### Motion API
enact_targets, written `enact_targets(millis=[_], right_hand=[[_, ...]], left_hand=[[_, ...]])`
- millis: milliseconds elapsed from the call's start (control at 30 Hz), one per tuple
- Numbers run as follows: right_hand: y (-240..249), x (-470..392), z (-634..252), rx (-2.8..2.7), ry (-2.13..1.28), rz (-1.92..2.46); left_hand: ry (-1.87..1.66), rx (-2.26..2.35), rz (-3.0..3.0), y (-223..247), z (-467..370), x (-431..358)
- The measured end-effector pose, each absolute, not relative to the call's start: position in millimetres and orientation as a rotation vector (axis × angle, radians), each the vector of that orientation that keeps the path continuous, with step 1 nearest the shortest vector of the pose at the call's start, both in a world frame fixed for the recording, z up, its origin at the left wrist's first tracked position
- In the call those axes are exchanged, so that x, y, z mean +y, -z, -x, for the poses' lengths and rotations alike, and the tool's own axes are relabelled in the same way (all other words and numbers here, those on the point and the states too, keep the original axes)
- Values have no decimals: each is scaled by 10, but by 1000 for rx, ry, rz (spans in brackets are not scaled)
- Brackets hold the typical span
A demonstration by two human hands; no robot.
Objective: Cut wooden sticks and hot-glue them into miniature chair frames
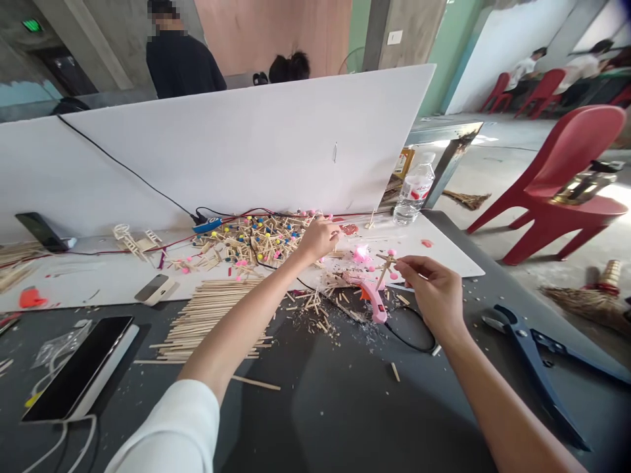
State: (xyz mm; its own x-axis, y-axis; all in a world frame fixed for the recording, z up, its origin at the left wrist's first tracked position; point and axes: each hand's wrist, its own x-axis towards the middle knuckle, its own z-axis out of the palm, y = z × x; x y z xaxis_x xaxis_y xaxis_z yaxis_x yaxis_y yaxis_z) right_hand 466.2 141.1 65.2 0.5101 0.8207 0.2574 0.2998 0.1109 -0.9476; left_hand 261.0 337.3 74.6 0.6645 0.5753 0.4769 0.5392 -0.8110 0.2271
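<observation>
My right hand (436,289) pinches a small stick piece (386,268) made of short wooden sticks with pink balls on it. The piece is held above the pink glue gun (377,305), which lies on the table. My left hand (320,240) is over the right end of a heap of short sticks with coloured balls (266,236). Its fingers are bent together, and whatever is between them is too small to make out. Long wooden sticks (211,315) lie in a row beneath my left forearm.
Blue cutters (535,368) lie at the right. A water bottle (415,190) stands by the white upright board (236,157). A phone (81,368) with white cables is at the left. Stick scraps (320,312) litter the middle. A red chair (572,177) stands beyond the table.
</observation>
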Motion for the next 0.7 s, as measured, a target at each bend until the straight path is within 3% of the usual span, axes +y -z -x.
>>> enact_targets(millis=[167, 300, 467, 700], right_hand=[[-640, 1714, -4622, -1034, -541, 1407], [-764, 2190, -4488, -1138, -580, 1341], [-776, 2623, -4330, -1204, -608, 1329], [-542, 2879, -4211, -1254, -683, 1393]], left_hand=[[-1230, 933, -2848, -911, -2038, 2894], [-1299, 769, -2911, -940, -1586, 2251], [-1338, 898, -2752, -814, -1093, 1561], [-1232, 1032, -2553, -343, -721, 1243]])
